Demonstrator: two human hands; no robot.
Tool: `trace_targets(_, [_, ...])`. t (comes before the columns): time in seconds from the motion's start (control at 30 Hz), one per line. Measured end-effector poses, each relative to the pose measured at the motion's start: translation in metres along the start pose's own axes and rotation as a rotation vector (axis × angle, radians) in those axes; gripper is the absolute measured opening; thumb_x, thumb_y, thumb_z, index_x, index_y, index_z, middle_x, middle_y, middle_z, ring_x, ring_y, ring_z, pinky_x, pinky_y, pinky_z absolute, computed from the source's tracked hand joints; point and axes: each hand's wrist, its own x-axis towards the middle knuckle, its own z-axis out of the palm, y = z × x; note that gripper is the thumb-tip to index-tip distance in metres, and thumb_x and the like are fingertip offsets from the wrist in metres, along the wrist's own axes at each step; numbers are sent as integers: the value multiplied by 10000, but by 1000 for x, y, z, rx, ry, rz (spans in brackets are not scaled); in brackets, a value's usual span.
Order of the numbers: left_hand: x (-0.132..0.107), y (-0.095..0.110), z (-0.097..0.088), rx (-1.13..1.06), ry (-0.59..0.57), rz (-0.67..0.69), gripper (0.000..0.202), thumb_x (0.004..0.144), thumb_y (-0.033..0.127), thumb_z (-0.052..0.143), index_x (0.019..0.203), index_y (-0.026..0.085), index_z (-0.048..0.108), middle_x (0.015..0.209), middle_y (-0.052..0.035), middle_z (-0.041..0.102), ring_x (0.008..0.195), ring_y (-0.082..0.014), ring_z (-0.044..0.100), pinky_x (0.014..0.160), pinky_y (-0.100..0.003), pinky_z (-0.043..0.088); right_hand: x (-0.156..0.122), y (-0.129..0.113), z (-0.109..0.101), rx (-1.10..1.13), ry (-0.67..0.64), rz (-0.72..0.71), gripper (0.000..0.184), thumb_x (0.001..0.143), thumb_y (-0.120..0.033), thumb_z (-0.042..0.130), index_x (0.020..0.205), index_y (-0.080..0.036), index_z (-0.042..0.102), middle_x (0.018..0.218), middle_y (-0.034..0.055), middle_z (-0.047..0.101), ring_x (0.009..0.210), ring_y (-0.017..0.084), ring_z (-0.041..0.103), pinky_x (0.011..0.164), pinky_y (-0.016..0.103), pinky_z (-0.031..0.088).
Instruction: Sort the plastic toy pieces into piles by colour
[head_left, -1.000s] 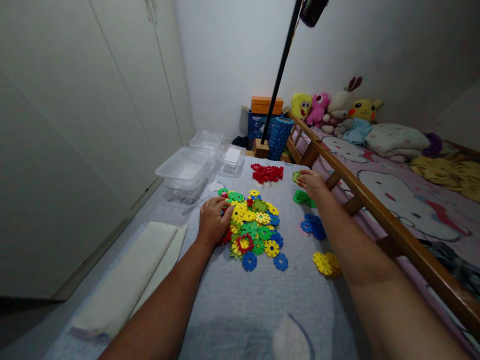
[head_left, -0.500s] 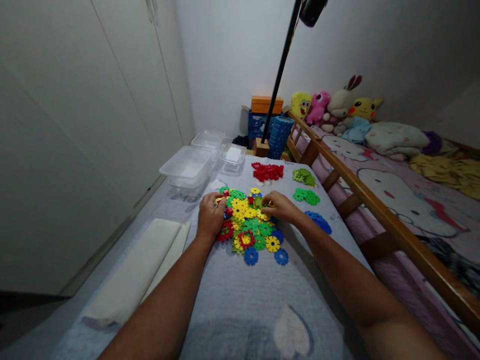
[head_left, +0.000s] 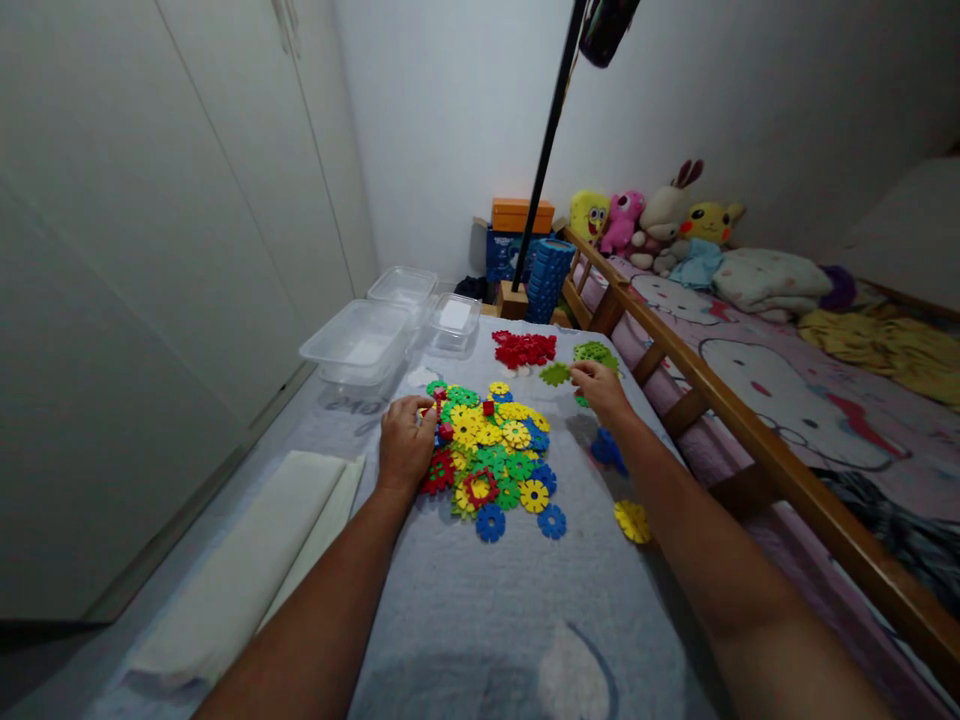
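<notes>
My right hand (head_left: pixel 600 388) pinches a lime-green notched disc (head_left: pixel 555 374) by its edge, above the cloth and just left of a small lime-green pile (head_left: pixel 598 353). At the left edge of the mixed heap of plastic linking discs (head_left: pixel 489 433) rests my left hand (head_left: pixel 407 440). Its fingers are curled in by some red pieces (head_left: pixel 445 431), and what they hold, if anything, is hidden. Yellow, green, blue and red pieces overlap in the heap. Under and beside my right arm lie blue discs (head_left: pixel 608 450) and yellow discs (head_left: pixel 632 521), partly covered.
Red pieces (head_left: pixel 525 349) form a pile at the far side. Clear plastic containers (head_left: pixel 356 345) stand at the back left, and a folded white cloth (head_left: pixel 247 550) lies near my left arm. A wooden bed rail (head_left: pixel 675 370) runs along the right.
My right hand has moved right and away from the heap, carrying the lime-green disc out of it. My left hand stays at the heap's left side. The view has shifted slightly.
</notes>
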Motion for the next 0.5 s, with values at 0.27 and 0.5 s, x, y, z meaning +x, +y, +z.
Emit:
trace_targets(0.27, [-1, -1, 1, 5, 1, 6, 257, 872, 368, 476, 917, 209, 673, 1027, -96, 704, 1065, -284, 624, 1012, -463, 454, 58, 13, -38, 418, 437, 428, 173, 765, -68, 619, 715, -188, 505, 500, -93, 473, 406, 39, 444, 385, 103, 386])
trace_targets(0.5, [-1, -1, 1, 3, 3, 9, 275, 871, 387, 468, 917, 205, 669, 1028, -105, 704, 1067, -287, 626, 1010, -463, 451, 90, 24, -36, 445, 452, 522, 128, 865, -44, 547, 825, -166, 553, 582, -47, 534, 442, 59, 488, 393, 121, 410])
